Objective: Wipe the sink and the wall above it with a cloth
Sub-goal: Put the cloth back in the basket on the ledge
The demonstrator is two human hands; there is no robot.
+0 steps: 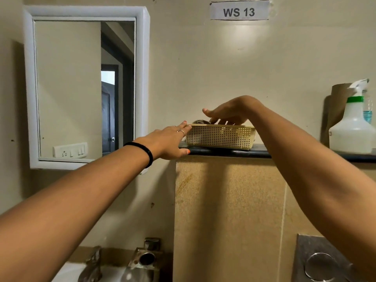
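A cream perforated basket (220, 137) sits lengthwise along a dark ledge (260, 153) above the sink (67, 271). The left hand (171, 142), fingers loose, touches its left end; the right hand (227, 113) dips relaxed fingers inside, beside a grey-brown bundle (200, 122), possibly the cloth. A spray bottle (353, 127) stands well right.

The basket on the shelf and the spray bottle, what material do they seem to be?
The basket looks like pale yellow moulded plastic: a regular grid of small holes, thin rim. The spray bottle seems to be matte white translucent plastic with a green collar. The shelf looks like dark polished stone, though this is uncertain.
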